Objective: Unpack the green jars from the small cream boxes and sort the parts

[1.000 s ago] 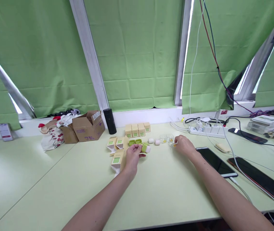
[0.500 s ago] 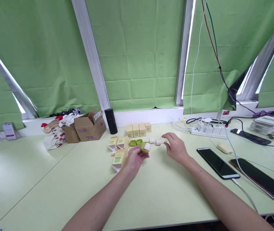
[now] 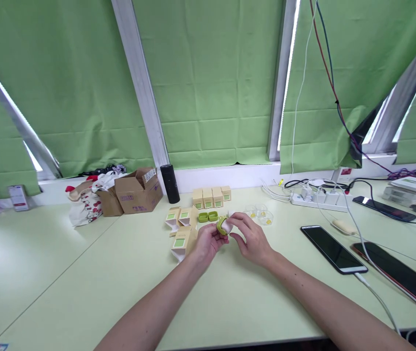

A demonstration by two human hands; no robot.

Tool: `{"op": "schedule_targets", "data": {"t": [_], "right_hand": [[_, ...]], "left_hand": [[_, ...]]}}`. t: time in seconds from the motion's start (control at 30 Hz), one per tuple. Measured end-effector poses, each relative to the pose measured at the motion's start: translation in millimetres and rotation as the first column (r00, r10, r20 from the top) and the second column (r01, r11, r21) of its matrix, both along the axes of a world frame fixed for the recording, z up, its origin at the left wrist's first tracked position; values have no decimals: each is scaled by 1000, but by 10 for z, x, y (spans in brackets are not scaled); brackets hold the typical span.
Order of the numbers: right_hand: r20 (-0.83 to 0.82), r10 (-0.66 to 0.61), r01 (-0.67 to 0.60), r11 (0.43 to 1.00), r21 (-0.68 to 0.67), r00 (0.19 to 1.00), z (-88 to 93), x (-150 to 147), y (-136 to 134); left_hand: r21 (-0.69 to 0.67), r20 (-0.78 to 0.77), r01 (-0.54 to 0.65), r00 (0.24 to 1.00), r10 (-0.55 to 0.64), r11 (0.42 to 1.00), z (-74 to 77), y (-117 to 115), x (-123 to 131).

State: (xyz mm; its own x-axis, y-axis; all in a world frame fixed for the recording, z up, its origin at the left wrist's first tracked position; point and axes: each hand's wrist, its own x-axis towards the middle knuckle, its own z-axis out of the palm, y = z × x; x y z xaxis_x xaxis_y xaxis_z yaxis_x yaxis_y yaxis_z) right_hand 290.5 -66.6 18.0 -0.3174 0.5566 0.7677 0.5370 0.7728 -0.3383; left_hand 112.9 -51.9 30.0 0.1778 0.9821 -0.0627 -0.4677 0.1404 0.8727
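Note:
My left hand (image 3: 208, 242) is closed around a small green case (image 3: 221, 225), tilted up in its fingers. A pale, whitish-pink block (image 3: 227, 225) sits in the mouth of the case. The fingers of my right hand (image 3: 252, 238) grip the block from the right, fingertips over it and thumb lower down. Two open green cases (image 3: 208, 217) rest on the table just behind my left hand. Several clear plastic cups (image 3: 262, 215) with yellow bits inside lie beyond my right hand. My right fingers partly hide another white piece behind them.
Open beige cartons (image 3: 180, 241) lie left of my left hand, with a row of closed ones (image 3: 212, 197) behind. A black cylinder (image 3: 170, 184) and cardboard box (image 3: 139, 191) stand at the back left. A phone (image 3: 334, 248), power strip (image 3: 319, 200) and cables occupy the right.
My right hand has moved left from the clear cups to the green case and now touches its pale block. My left hand still holds the case in nearly the same place.

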Motion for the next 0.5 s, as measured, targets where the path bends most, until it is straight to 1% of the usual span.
{"op": "schedule_targets", "data": {"t": [0.1,0.23,0.3,0.4,0.5], "right_hand": [[3,4,-4,1000,-12,1000,12,4,-1],[-33,23,-24,999,-23,999,31,7,-14],[-62,36,-39,998,-50,997,44,6,-23],[-159,74,-94,988,-122,984,71,-2,-33],[-317,112,-183,962,-203,942,93,-14,-22]], "left_hand": [[-2,-10,13,1000,-13,1000,-5,-1,4],[5,-26,29,999,-29,1000,-16,5,-1],[16,-42,37,998,-36,999,-15,2,-4],[29,-79,46,996,-44,999,0,-15,-3],[47,-121,63,991,-57,997,19,-34,-3]]}}
